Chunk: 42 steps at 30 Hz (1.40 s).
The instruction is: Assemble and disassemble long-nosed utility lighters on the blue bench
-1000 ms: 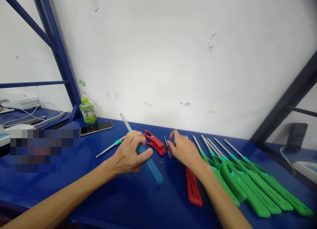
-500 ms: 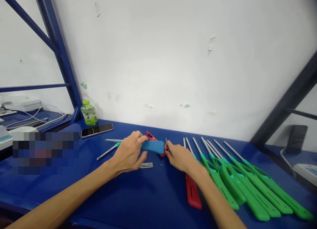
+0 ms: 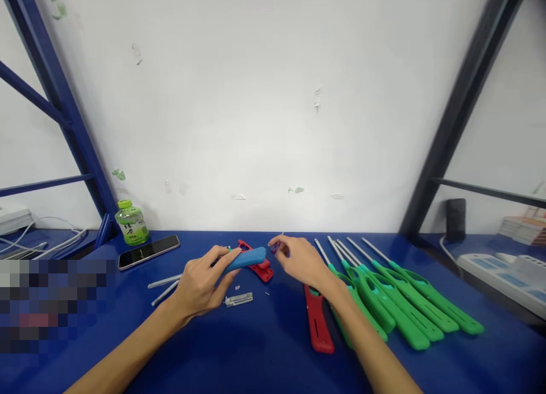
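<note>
My left hand (image 3: 205, 281) grips a blue handle (image 3: 247, 258) between thumb and fingers, its free end pointing right. My right hand (image 3: 298, 257) pinches a small purple piece (image 3: 275, 248) just right of that end, apart from it. Behind the blue handle lies a red lighter shell (image 3: 263, 270). A clear plastic part (image 3: 239, 299) rests on the table in front of the blue handle. Metal rods (image 3: 164, 281) stick out to the left of my left hand. Near my right forearm lies a red lighter (image 3: 318, 320).
Several green long-neck lighters (image 3: 409, 309) are fanned out on the right of the blue table (image 3: 239, 354). At the back left are a phone (image 3: 149, 252) and a green bottle (image 3: 131, 223). A white wall stands behind.
The view has shifted right and tilted up. My right hand has drawn away from the blue handle's end, and the purple piece now shows in its fingers. The blue handle is angled differently.
</note>
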Motion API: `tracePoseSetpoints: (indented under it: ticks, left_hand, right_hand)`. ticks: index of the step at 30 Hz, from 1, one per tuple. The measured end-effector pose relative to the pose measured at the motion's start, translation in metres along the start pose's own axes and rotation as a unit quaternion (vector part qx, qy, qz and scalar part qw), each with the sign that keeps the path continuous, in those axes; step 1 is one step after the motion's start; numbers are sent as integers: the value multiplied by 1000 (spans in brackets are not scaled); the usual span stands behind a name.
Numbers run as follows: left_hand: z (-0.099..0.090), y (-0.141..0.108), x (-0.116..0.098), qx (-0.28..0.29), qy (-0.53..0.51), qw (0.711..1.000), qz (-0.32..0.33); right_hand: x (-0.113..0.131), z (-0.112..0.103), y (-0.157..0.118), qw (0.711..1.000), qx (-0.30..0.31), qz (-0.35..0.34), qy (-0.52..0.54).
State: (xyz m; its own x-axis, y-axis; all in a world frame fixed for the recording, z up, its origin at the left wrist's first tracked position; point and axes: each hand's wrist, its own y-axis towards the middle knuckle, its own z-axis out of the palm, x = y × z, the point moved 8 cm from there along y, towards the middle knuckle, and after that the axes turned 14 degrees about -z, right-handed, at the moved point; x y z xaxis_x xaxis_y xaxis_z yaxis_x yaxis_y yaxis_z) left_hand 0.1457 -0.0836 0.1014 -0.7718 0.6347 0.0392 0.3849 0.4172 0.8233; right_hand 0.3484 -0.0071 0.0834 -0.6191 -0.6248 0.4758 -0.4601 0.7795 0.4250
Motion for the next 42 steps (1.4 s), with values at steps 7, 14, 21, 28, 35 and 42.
tracePoseSetpoints:
  ticks: [7,14,21,28,35,42]
  left_hand:
    - [-57,4,-13,10,-33,997,-64]
    - [-46,-51,-10,251,-136,936,-206]
    - [-11,-94,-13,300,-144,911,-243]
    - [4,-92,-16,338,-149,887,-277]
    - [12,-91,-24,340,-113,898,-255]
    - [14,-93,-30,302,-68,925,-219]
  right_hand:
    - [63,-41,-46,989,-121,-35,75]
    - [87,-75,-109,946,-305,-38,105]
    - [92,-21,-88,968,-195,-22,156]
    - [102,5,-80,977,-117,-28,174]
    - [89,13,-74,978,-98,-10,185]
    - [75,16,-72,976,-74,8,204]
